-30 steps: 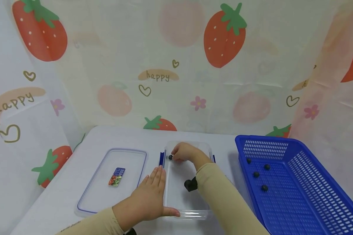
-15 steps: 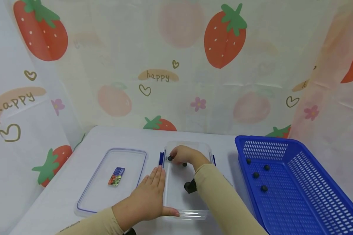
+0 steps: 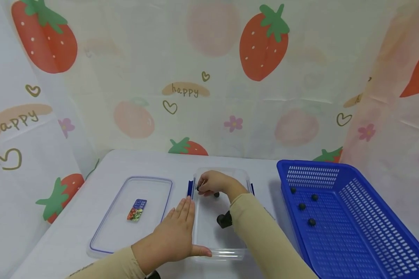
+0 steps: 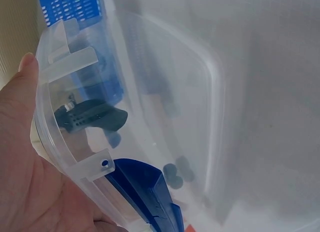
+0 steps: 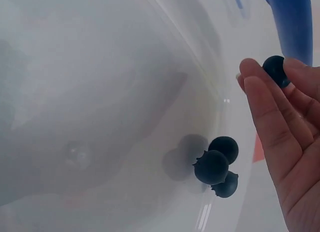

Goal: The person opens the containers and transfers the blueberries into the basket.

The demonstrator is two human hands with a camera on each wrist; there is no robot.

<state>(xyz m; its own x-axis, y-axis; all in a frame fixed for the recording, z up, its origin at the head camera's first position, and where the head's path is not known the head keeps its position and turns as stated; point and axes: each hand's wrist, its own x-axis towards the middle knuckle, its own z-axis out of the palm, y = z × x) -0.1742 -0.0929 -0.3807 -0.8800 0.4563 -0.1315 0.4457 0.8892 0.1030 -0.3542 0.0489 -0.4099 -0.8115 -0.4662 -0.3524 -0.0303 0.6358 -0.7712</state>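
Note:
My right hand (image 3: 217, 182) is over the far left part of a clear plastic box (image 3: 209, 236). In the right wrist view its thumb and fingertips pinch a dark blueberry (image 5: 274, 70), above the box. Three more blueberries (image 5: 211, 167) lie clustered inside near the wall; in the head view one dark blueberry (image 3: 216, 194) shows below the hand. My left hand (image 3: 174, 234) lies with straight fingers along the box's left side, its thumb on the front rim. The left wrist view shows that thumb against the clear wall and a blue latch (image 4: 145, 189) hanging down.
To the left lies a clear lid (image 3: 118, 236) with a blue seal and a printed label (image 3: 137, 210). A blue perforated basket (image 3: 356, 248) on the right holds several blueberries (image 3: 312, 222). A black wrist camera (image 3: 224, 220) hangs below the right sleeve. A strawberry-print curtain (image 3: 188, 46) stands behind.
My right hand has moved slightly left, toward the box's left wall, and a blueberry hidden under it earlier now shows. My left hand stays against the box.

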